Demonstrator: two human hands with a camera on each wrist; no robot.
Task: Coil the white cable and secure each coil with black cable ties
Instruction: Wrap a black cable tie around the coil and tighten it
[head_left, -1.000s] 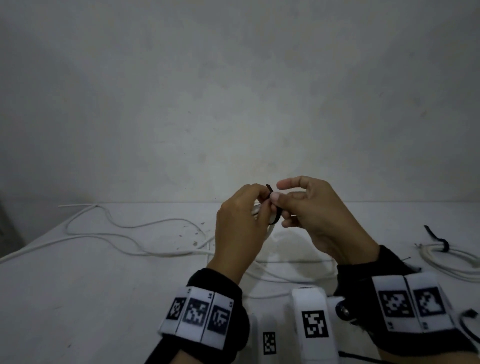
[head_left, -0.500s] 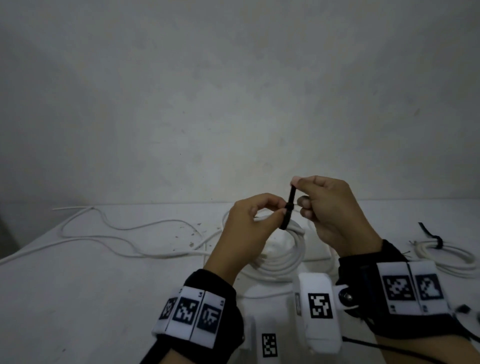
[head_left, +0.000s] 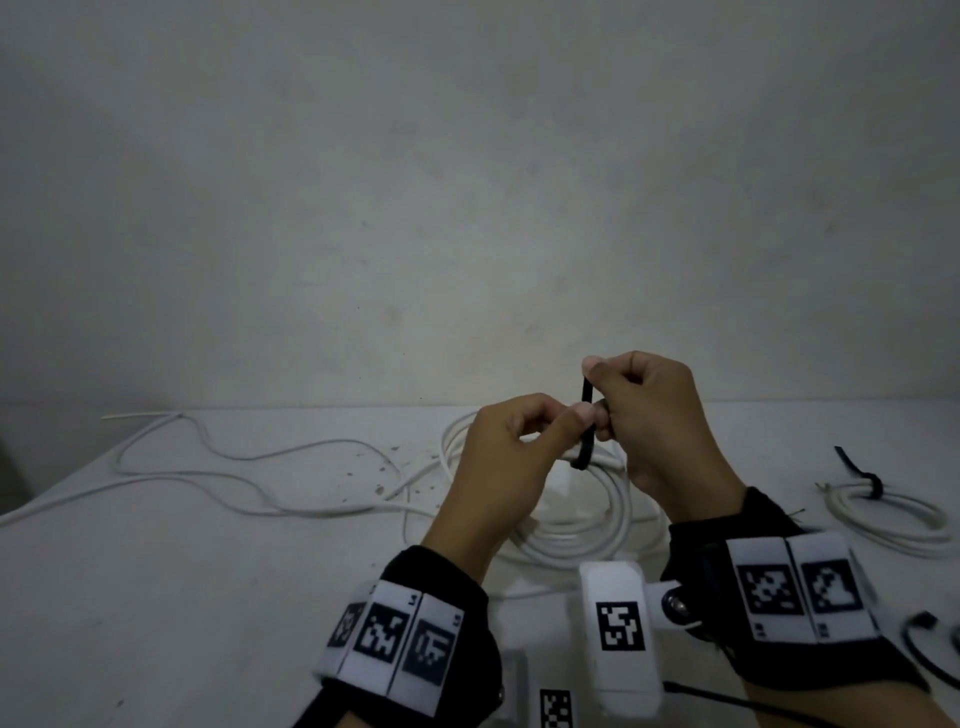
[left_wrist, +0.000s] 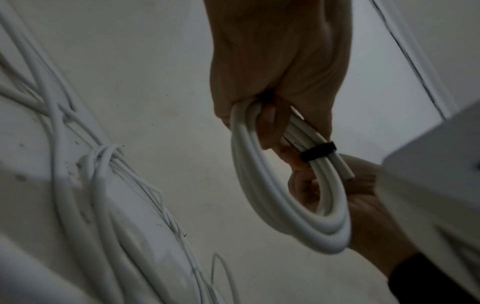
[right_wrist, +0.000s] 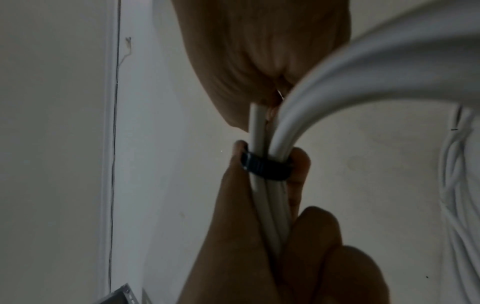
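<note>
My left hand pinches the white cable coil just where a black cable tie wraps its strands. My right hand pinches the tie's tail and holds it upright above the bundle. In the left wrist view, the tie rings the strands near the cut cable end, and the coil hangs in a loop between both hands. The right wrist view shows the tie snug round the strands, with fingers on either side of it. The coil is held above the white table.
A second white coil, bound with a black tie, lies at the right. Loose white cable snakes across the table's left half to its far edge. A thin black tie lies near the right edge. A grey wall stands behind.
The right hand has drawn the tie's tail upward, and the open loop has closed round the bundle. The coil, hidden behind the hands one second ago, now shows below them.
</note>
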